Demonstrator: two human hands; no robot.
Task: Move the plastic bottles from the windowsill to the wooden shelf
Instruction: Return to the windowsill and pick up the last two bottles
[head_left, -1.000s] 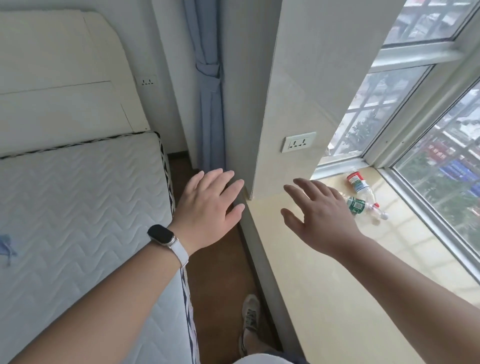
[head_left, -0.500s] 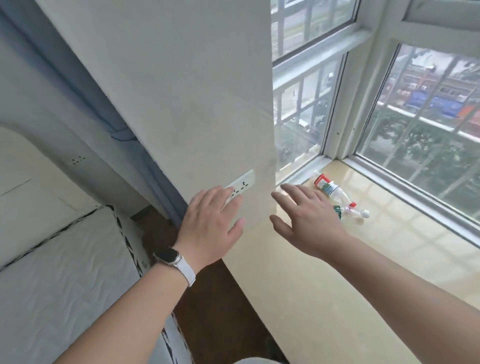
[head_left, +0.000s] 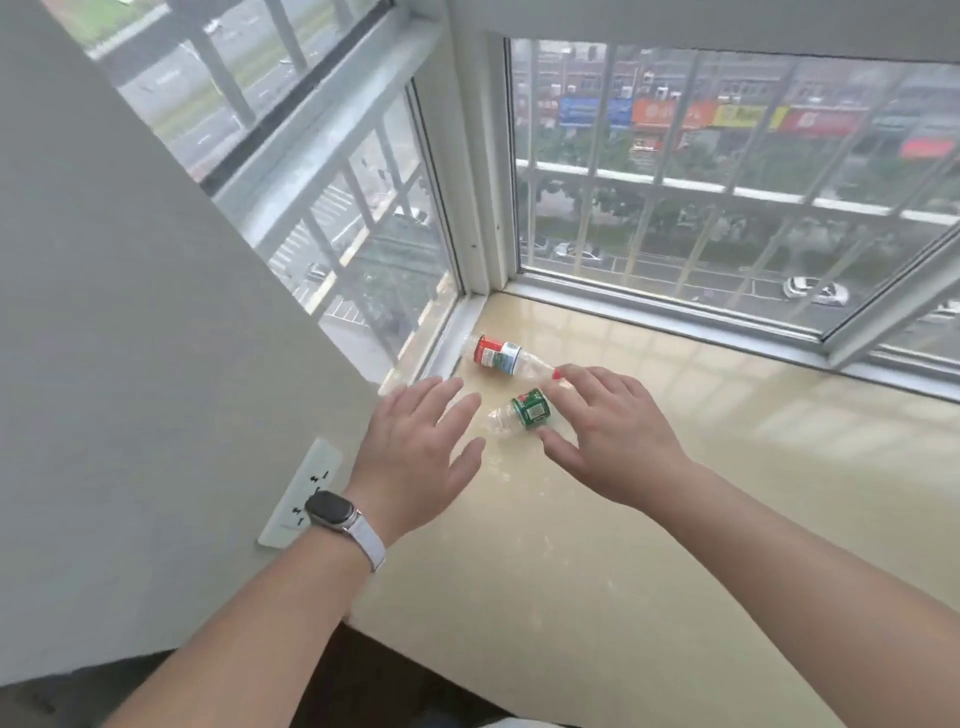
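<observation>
As I judge it, nothing is moved yet: both plastic bottles lie on their sides on the windowsill (head_left: 649, 545), in its far left corner by the window frame. The red-labelled bottle (head_left: 496, 355) is the farther one, and the green-labelled bottle (head_left: 527, 410) lies just nearer, close beside it. My right hand (head_left: 618, 436) is spread open over them, thumb by the green label and fingertips at the red cap end. Whether it touches either I cannot tell; it grips nothing. My left hand (head_left: 415, 457) is open too, fingers straight, just left of the green-labelled bottle, holding nothing. The wooden shelf is out of view. Picking up both bottles and carrying them there is all left to do.
</observation>
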